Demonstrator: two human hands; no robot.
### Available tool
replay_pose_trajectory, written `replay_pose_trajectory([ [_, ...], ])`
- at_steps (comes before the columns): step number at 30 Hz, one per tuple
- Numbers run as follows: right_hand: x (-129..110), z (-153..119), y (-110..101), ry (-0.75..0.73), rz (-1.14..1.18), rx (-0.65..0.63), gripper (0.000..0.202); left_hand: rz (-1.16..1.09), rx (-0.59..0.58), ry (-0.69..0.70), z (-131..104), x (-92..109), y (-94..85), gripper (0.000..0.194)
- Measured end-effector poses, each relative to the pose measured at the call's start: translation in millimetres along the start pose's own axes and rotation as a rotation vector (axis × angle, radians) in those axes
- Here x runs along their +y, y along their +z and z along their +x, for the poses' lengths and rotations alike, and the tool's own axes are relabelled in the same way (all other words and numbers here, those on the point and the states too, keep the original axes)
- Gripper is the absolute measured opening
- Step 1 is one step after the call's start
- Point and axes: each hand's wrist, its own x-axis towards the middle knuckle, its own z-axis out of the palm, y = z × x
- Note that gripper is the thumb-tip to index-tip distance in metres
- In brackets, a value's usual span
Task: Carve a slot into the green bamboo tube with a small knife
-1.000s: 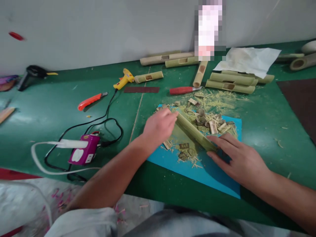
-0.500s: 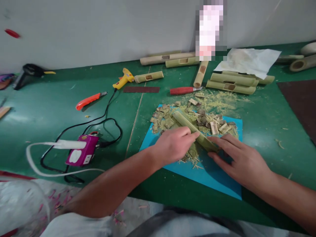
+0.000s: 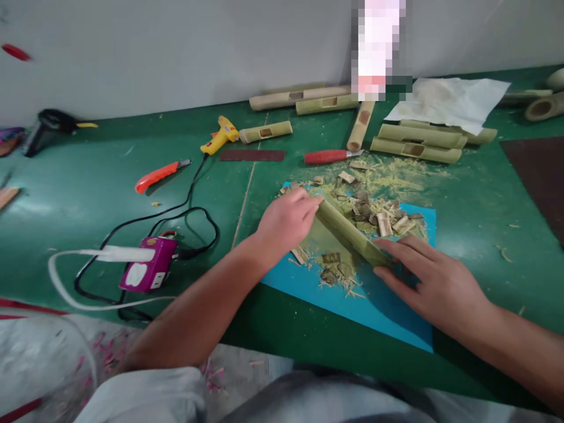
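Observation:
A green bamboo tube (image 3: pixel 352 235) lies slantwise above a blue sheet (image 3: pixel 396 320). My left hand (image 3: pixel 288 223) is closed at its far left end, fingertips on the rim. At the near right end my right hand (image 3: pixel 432 279) grips the tube between thumb and fingers. Bamboo chips (image 3: pixel 363 208) and shavings lie heaped beyond the tube, with more chips (image 3: pixel 337 267) on its near side. The palms of both hands are hidden.
Behind the chips lie a red-handled knife (image 3: pixel 326 156), a brown strip (image 3: pixel 252 155) and several notched bamboo tubes (image 3: pixel 416 150), some under white paper (image 3: pixel 449 103). Leftward are a yellow glue gun (image 3: pixel 220 136), an orange cutter (image 3: pixel 158 176) and a purple power adapter (image 3: pixel 148 264) with cords.
My left hand has moved from the middle of the bamboo tube to its far left end, uncovering chips on the sheet. My right hand stays at the near end.

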Motion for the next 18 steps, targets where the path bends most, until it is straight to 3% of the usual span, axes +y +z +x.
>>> replay_pose_trajectory([
  [2,0,0,1,0.004,0.014,-0.007,0.03,0.023,-0.038,0.003,-1,4,-0.6,0.033],
  [6,1,-2,1,0.003,0.029,-0.025,0.03,-0.064,-0.227,0.207,-6,20,1.3,0.034],
  [8,1,-2,1,-0.002,0.013,-0.013,0.03,-0.045,-0.165,0.173,-4,14,2.9,0.034],
  [11,1,-2,1,-0.009,-0.009,-0.002,0.029,0.042,0.026,0.018,1,-3,4.1,0.033],
  [13,2,-2,1,-0.009,-0.011,-0.007,0.029,0.069,0.045,0.002,2,-3,3.9,0.033],
  [16,3,-3,2,-0.02,0.005,-0.027,0.029,-0.005,-0.125,0.167,-2,13,3.4,0.033],
  [18,4,-3,3,-0.025,0.004,-0.028,0.029,-0.04,-0.174,0.221,-4,19,3.4,0.033],
])
